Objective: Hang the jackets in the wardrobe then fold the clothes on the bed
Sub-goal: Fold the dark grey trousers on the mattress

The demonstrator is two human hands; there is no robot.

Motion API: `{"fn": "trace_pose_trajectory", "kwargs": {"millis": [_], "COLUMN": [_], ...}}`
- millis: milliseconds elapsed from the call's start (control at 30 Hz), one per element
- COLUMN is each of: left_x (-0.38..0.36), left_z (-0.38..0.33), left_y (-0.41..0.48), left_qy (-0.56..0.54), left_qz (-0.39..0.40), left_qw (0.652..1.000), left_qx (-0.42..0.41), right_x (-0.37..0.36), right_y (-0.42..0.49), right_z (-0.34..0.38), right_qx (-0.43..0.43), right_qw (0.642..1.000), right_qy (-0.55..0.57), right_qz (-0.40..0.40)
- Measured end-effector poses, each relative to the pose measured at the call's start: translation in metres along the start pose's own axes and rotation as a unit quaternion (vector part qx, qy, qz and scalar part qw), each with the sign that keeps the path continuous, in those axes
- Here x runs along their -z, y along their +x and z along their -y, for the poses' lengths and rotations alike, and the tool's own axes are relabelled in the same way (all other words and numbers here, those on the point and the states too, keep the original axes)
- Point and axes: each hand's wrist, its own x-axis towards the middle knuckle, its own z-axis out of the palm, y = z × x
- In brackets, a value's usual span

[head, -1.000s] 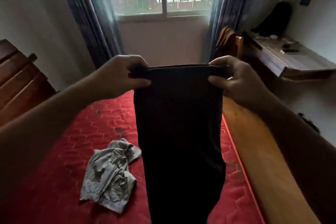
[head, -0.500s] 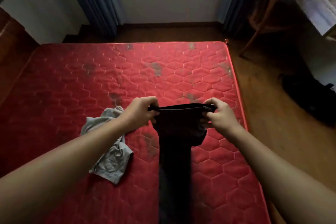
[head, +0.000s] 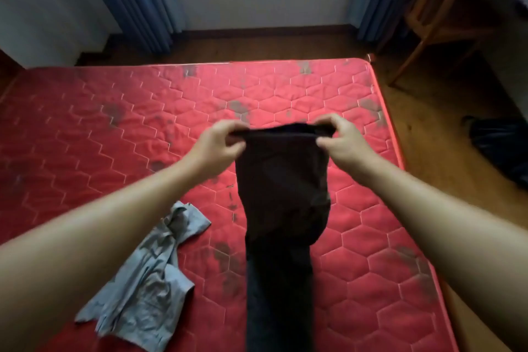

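Note:
A pair of black trousers (head: 281,194) stretches along the red quilted mattress (head: 114,128), its legs running toward me. My left hand (head: 218,141) pinches the left end of the waistband and my right hand (head: 341,137) pinches the right end, holding the band taut a little above the bed. A crumpled grey garment (head: 148,286) lies on the mattress to the left of the trousers, under my left forearm.
Blue curtains (head: 137,0) hang at the far wall on both sides. A wooden chair (head: 437,20) stands at the right beyond the bed corner. A dark bundle (head: 503,143) lies on the wooden floor at the right.
The trousers went from held up before the window to lowered over the bed. Since half a second ago both hands have carried the waistband farther away from me, across the mattress.

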Motion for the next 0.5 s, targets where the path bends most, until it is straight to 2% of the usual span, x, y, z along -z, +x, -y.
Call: {"fn": "trace_pose_trajectory", "kwargs": {"millis": [100,167,200,333,500], "left_x": [0.009,-0.015,-0.036,-0.131,-0.213], "left_z": [-0.001,0.012,0.024,0.103,0.188], "left_y": [0.053,0.045,0.026,-0.082,-0.211], "left_qy": [-0.083,-0.117,-0.121,-0.050,-0.032], "left_qz": [-0.046,-0.082,-0.072,0.059,0.151], "left_qw": [0.995,0.988,0.987,0.983,0.947], "left_qx": [0.040,0.062,0.080,0.166,0.281], "right_x": [-0.007,-0.025,-0.038,-0.090,-0.128], "right_y": [0.053,0.054,0.043,-0.044,-0.160], "right_z": [0.014,-0.005,-0.027,-0.151,-0.282], "right_qx": [0.015,0.029,0.022,-0.108,-0.258], "right_qw": [0.997,0.996,0.997,0.990,0.952], "right_qy": [0.076,0.084,0.076,-0.041,-0.100], "right_qz": [0.003,-0.006,-0.001,0.086,0.132]}}
